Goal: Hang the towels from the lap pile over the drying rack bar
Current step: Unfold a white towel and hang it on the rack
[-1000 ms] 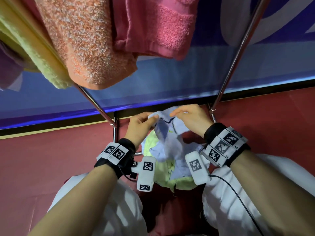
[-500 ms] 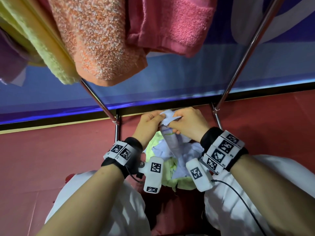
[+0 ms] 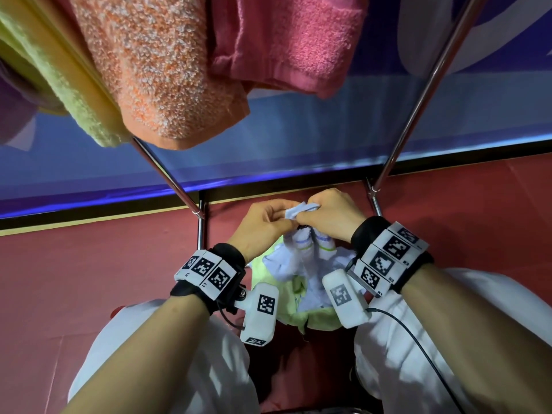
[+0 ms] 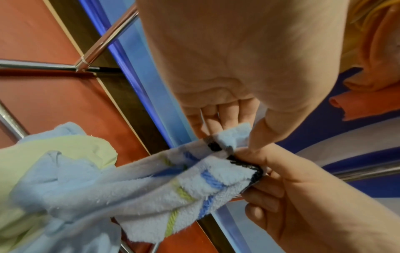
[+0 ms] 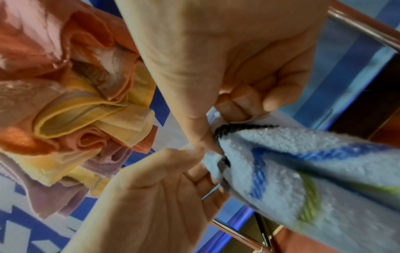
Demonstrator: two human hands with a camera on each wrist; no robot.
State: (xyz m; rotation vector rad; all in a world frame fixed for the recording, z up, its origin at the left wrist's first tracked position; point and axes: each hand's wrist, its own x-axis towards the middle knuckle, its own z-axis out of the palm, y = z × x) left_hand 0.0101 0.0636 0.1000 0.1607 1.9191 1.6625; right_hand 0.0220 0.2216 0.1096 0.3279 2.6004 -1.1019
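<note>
A light blue towel (image 3: pixel 298 255) with blue and green stripes and a dark hem rises from the lap pile. Both hands meet at its top edge. My left hand (image 3: pixel 276 219) pinches a corner of the towel (image 4: pixel 233 135) between thumb and fingers. My right hand (image 3: pixel 316 218) grips the bunched hem (image 5: pixel 238 127) right beside it. Under the blue towel a pale green towel (image 3: pixel 316 319) lies on my lap. The rack's chrome tubes (image 3: pixel 418 94) slant up on both sides, and the top bar is out of view.
Orange (image 3: pixel 167 73), pink (image 3: pixel 286 43) and yellow-green (image 3: pixel 59 85) towels hang from the rack overhead at upper left. A second chrome leg (image 3: pixel 167 177) stands left of the hands. Red floor and a blue wall panel lie beyond. White trouser legs flank the pile.
My hands have come together from a spread hold and gathered the blue towel's edge into a bunch between them. The towel is drawn up tighter from the pile.
</note>
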